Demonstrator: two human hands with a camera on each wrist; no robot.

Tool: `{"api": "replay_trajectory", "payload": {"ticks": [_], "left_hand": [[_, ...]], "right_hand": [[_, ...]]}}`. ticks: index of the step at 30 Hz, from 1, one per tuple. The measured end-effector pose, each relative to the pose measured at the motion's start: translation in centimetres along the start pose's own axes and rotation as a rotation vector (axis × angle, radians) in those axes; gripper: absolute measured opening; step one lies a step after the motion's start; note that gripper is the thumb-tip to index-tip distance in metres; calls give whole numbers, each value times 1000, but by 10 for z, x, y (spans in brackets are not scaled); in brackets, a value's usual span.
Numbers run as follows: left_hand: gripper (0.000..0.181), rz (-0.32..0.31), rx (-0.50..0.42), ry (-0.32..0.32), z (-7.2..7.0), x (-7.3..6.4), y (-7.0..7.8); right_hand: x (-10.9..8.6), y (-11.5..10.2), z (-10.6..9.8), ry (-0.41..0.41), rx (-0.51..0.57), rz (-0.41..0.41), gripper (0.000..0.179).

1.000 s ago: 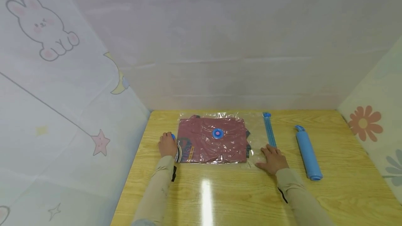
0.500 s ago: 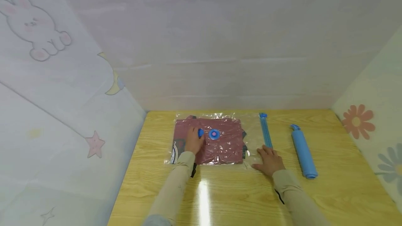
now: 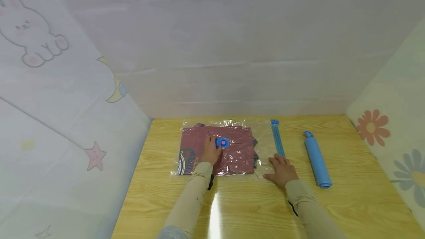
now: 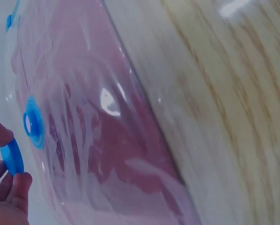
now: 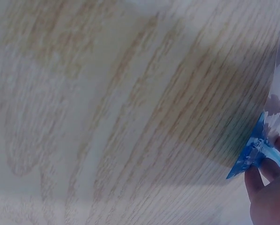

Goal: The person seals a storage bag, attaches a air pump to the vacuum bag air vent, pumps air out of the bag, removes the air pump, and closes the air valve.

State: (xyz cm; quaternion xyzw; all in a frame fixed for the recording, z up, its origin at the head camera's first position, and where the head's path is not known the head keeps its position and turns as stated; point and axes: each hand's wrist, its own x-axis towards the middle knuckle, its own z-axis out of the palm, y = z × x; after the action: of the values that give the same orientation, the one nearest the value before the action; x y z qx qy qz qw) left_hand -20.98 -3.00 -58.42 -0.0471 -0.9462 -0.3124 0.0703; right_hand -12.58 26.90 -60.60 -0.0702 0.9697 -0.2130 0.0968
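Note:
A clear plastic vacuum bag (image 3: 262, 135) lies flat on the table with a folded maroon garment (image 3: 239, 158) inside. On its upper face is a round blue valve (image 4: 33, 123) with a pink centre. My left hand (image 3: 211, 152) pinches a round blue valve cap (image 4: 12, 158) between thumb and fingers, close beside the valve. In the left wrist view a small gap shows between cap and valve. My right hand (image 3: 283, 170) rests with spread fingers on the bag's right end, touching the near end of the blue zip strip (image 3: 278, 139). A blue slider (image 3: 275, 122) sits at the strip's far end.
A blue hand pump (image 3: 317, 161) lies on the wooden table (image 3: 252, 209) to the right of my right hand. Pale printed cloth walls (image 3: 232, 84) stand at the back and on both sides.
My left hand has moved right from the bag's left edge to the valve, carrying the blue cap. My right hand stays on the zip end. The head view has shifted slightly.

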Motion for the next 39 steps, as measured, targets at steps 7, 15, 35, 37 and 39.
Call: {"api": "replay_trajectory", "payload": {"ticks": [7, 15, 35, 37, 39], "left_hand": [[34, -11, 16, -31, 17, 5, -2], [33, -34, -26, -51, 25, 5, 3], [28, 82, -11, 52, 31, 10, 3], [29, 83, -7, 40, 32, 11, 1], [30, 88, -15, 32, 34, 11, -1]], "right_hand": [[-3, -3, -2, 15, 12, 10, 75], [-1, -4, -2, 6, 18, 5, 75], [-2, -1, 5, 35, 9, 16, 74], [-2, 0, 6, 35, 5, 19, 75], [-2, 1, 7, 38, 4, 20, 75]]}}
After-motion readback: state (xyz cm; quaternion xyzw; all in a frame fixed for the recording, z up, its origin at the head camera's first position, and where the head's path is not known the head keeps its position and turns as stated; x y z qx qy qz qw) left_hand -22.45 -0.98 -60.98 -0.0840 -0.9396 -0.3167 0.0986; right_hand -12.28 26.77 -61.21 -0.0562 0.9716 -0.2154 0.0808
